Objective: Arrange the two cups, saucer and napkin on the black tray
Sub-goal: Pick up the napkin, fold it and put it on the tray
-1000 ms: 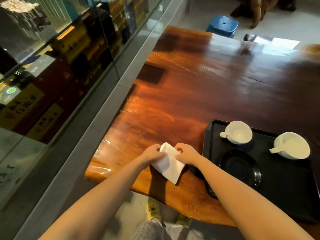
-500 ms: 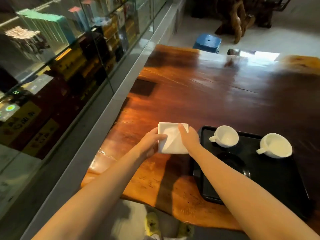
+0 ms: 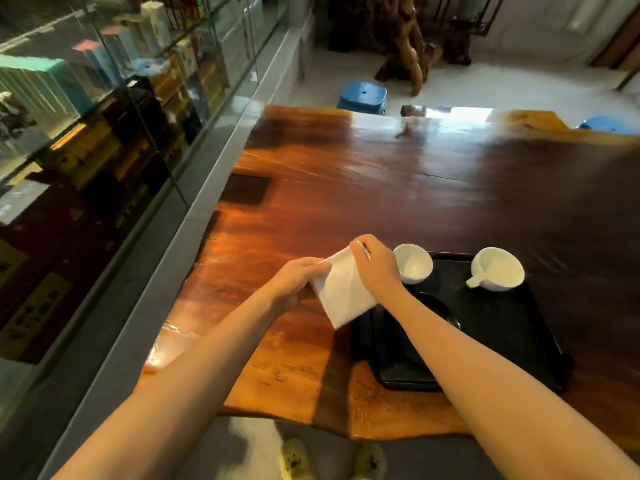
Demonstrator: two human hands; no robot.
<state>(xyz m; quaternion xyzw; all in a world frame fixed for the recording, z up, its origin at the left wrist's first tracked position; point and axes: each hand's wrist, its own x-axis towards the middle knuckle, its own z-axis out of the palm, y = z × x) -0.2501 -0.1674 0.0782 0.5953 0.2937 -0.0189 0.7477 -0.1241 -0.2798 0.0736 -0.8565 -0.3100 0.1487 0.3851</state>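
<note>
Since half a second ago: napkin no longer spread flat and square over the wood; now lifted, tilted and hanging as a slanted diamond, its lower corner drooping over the near left corner of the black tray.

Left hand: fingers curled, closed on the napkin's left corner, thumb side up.
Right hand: fingertips pinched shut on the napkin's upper corner, wrist crossing above the tray's left edge.
Napkin: white, folded, one diagonal crease visible; held in the air between both hands, not on the tray, not resting on the table.

Black tray: rectangular, raised rim, lying on the right half of the wooden table, near its front edge.
Left cup: white, upright, at the tray's far left corner, partly hidden by the right hand.
Right cup: white, upright, handle pointing toward the near left, at the tray's far right; well apart from the left cup.
Saucer: black, lying flat on the tray just in front of the left cup, largely covered by the right forearm.

Glass display cabinet: along the table's left side, boxes behind the panes.
Blue stool: beyond the table's far end.
</note>
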